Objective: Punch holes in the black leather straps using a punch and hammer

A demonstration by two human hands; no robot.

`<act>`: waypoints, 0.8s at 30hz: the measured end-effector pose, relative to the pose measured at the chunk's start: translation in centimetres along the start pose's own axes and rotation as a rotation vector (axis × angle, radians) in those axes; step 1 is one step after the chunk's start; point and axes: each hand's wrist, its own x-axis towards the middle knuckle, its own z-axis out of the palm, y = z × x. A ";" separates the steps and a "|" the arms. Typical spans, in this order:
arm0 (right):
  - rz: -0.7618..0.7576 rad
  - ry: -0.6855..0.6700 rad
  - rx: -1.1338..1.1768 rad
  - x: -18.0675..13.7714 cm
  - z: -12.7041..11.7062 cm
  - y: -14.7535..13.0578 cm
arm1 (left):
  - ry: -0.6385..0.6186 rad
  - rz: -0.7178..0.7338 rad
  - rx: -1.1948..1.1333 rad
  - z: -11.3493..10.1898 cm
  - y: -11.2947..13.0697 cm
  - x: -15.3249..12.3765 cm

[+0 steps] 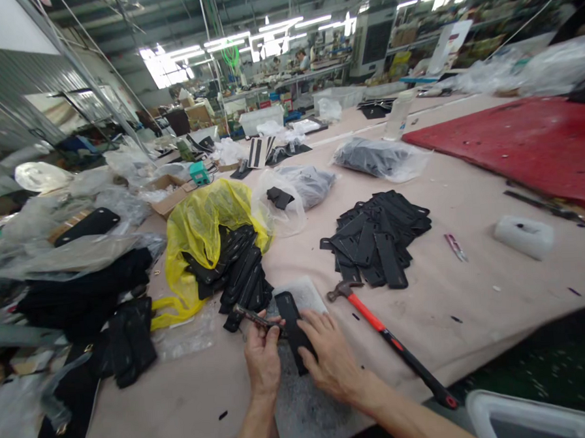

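Observation:
My left hand point(262, 361) is closed around a thin, dark, rod-shaped metal tool point(246, 311); its exact kind is unclear. This tool slants across beside a flat black strip point(288, 311) with rounded corners. My right hand point(331, 351) holds that strip against a grey board point(309, 296), fingers at its right edge and thumb on its lower part. Right of the board lies a claw hammer point(376, 322) with a red and black handle. Behind it is a heap of black strips point(372, 234). More black pieces point(240, 261) spill from a yellow plastic bag point(206, 207) on the left.
A small pink-handled cutter point(455, 248) and a white roll point(523, 236) lie to the right, near a red board point(514, 142). Filled clear bags point(380, 157) stand farther back. Black material and plastic wrap point(79, 256) crowd the left. A white bin point(528, 412) sits below the table's edge.

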 end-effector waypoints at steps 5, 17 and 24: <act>-0.056 -0.189 -0.006 7.9 0.0 1.2 | 0.122 0.056 0.095 -1.5 -0.1 -0.1; -0.162 -0.196 -0.018 2.2 1.0 1.1 | 0.059 -0.053 -0.027 -1.1 -0.2 0.0; -0.074 -0.149 -0.041 0.1 0.6 1.4 | -0.082 0.015 0.058 1.0 -0.3 1.4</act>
